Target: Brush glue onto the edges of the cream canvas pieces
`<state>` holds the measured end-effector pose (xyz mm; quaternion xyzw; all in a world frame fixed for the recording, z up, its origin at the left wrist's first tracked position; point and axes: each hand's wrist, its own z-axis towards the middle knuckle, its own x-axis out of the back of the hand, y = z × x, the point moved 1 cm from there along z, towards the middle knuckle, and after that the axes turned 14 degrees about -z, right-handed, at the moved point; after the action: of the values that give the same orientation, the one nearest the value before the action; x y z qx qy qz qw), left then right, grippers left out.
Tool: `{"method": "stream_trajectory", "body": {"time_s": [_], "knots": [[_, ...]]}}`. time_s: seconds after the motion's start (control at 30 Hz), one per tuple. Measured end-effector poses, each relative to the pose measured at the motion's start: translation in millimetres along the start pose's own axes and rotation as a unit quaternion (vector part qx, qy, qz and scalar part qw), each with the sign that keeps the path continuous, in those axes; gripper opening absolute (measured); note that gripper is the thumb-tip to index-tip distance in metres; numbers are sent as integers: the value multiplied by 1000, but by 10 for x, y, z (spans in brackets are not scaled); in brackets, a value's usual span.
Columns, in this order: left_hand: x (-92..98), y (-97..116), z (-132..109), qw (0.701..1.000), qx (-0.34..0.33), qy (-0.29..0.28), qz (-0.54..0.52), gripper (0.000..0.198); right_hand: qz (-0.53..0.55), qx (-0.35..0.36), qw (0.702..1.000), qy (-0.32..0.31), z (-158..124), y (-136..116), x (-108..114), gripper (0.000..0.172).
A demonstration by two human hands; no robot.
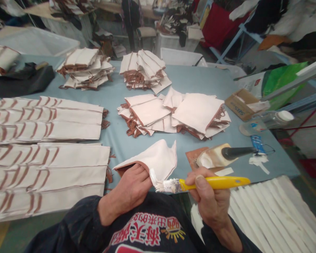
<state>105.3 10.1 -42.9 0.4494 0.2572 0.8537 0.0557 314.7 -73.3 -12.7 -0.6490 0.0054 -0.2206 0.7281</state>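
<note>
In the head view my right hand (209,196) grips a paintbrush (216,182) with a yellow handle. White paste coats its bristles, which meet the near edge of a white fabric piece (158,158) with brown edging. My left hand (129,186) has its fingers tucked under the fold of that piece, closed on it; the fingertips are hidden. Just beyond my right hand stands a container of white paste (209,158), and a black-handled tool (238,152) rests across it.
Several stacks of similar pieces (147,109) lie across the blue-grey table (195,77). Long overlapping rows (76,123) fill its left side. A cardboard box (241,103) and a clear plastic bottle (268,121) sit at the right. White strips (276,214) are laid at the lower right.
</note>
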Motion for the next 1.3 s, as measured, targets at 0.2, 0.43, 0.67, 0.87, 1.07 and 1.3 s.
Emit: {"method": "stream_trajectory", "body": {"time_s": [0.2, 0.43, 0.67, 0.87, 1.07, 1.3], "knots": [[-14, -25, 5, 1000, 4, 8, 11, 37, -85, 6, 993, 82, 34, -1, 106, 33], [-91, -50, 2, 1000, 12, 12, 11, 34, -186, 29, 975, 116, 5, -73, 49, 26], [-161, -52, -22, 1000, 18, 1, -10, 35, -201, 42, 979, 12, -37, -286, -77, 35], [-198, -57, -64, 1000, 18, 14, 5, 34, -216, 1, 971, 99, 3, -109, 7, 33], [-199, -74, -64, 1000, 27, 0, -6, 34, -208, 20, 977, 30, -73, -177, -121, 34], [-217, -84, -88, 998, 48, 5, -45, 38, -121, -33, 988, 89, -152, -100, -115, 35]]}}
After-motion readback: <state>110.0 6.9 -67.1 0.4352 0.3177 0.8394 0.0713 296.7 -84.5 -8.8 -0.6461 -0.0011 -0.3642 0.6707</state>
